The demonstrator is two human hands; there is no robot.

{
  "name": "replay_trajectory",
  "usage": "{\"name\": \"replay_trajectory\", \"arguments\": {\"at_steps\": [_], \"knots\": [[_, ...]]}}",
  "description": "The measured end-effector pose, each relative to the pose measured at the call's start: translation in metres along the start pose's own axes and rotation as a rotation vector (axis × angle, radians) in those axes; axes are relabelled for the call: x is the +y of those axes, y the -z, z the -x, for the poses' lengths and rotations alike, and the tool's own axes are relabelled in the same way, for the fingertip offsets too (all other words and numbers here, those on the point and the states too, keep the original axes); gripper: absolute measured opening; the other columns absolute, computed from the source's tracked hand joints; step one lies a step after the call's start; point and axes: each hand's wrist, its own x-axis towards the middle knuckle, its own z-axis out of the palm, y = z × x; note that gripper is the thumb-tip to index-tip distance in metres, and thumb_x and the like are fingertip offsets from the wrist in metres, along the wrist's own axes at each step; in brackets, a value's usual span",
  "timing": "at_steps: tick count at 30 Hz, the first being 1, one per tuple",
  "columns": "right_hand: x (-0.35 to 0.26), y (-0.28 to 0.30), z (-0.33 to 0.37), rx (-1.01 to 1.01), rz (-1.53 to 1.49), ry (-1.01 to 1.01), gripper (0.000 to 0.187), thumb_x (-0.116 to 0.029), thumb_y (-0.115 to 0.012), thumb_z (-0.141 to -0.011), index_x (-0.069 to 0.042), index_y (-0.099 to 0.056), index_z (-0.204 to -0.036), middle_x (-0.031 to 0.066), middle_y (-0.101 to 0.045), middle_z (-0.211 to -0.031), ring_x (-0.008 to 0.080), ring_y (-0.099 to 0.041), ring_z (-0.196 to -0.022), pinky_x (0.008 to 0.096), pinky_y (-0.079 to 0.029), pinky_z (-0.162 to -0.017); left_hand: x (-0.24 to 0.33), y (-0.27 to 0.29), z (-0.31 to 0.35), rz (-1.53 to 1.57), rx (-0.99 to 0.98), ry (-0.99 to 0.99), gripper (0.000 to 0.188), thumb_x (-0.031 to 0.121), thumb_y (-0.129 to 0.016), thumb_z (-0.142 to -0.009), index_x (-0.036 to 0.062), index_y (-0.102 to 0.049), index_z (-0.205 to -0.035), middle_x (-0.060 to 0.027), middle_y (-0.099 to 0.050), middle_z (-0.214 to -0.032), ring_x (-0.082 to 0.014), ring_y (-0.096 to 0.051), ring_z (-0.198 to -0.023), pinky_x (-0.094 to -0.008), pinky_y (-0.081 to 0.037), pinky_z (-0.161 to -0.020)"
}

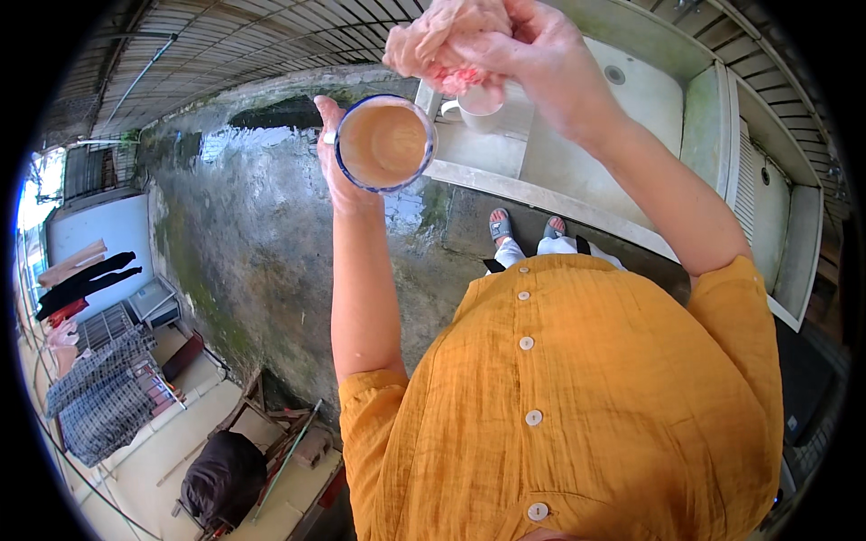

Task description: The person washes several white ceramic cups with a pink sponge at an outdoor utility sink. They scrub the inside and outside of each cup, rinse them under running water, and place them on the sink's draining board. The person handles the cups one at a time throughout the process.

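Observation:
My left hand grips a mug with a dark blue rim. The mug's mouth faces up toward me, and its inside looks cream-brown with faint streaks. Most of the fingers are hidden behind it. Up and to the right of the mug, my right hand is closed on a crumpled pink cloth, which has a brighter coral patch at its lower edge. The cloth is apart from the mug. Below my right hand, a white mug sits on the sink's ledge, partly covered by the cloth and fingers.
A pale stone sink with a drain lies ahead to the right, and a second basin with a ribbed washboard adjoins it. Wet, mossy concrete floor spreads left. Hanging laundry and a dark-covered object stand farther left.

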Motion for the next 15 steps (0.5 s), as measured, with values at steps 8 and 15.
{"name": "replay_trajectory", "arguments": {"at_steps": [8,15], "knots": [[0.047,-0.067,0.010,0.119,1.110,0.586,0.006,-0.002,-0.059,-0.078,0.002,-0.061,-0.081,0.0138,-0.062,-0.073,0.0244,-0.060,-0.066,0.0355,-0.052,-0.071,-0.013,0.017,-0.018,0.270,-0.165,0.024,0.059,0.047,-0.042,-0.096,-0.0086,-0.052,-0.113,-0.0159,-0.062,-0.105,-0.0226,-0.062,-0.088,-0.0332,-0.051,-0.079],[0.067,-0.062,-0.014,-0.480,1.151,-0.204,0.021,-0.009,-0.059,-0.079,0.004,-0.055,-0.096,0.0190,-0.060,-0.085,0.0291,-0.061,-0.083,0.0410,-0.048,-0.072,-0.023,-0.014,-0.014,-0.395,0.094,-0.191,0.058,0.045,-0.050,-0.094,-0.0092,-0.063,-0.079,-0.0161,-0.067,-0.078,-0.0199,-0.063,-0.066,-0.0295,-0.053,-0.062]]}}
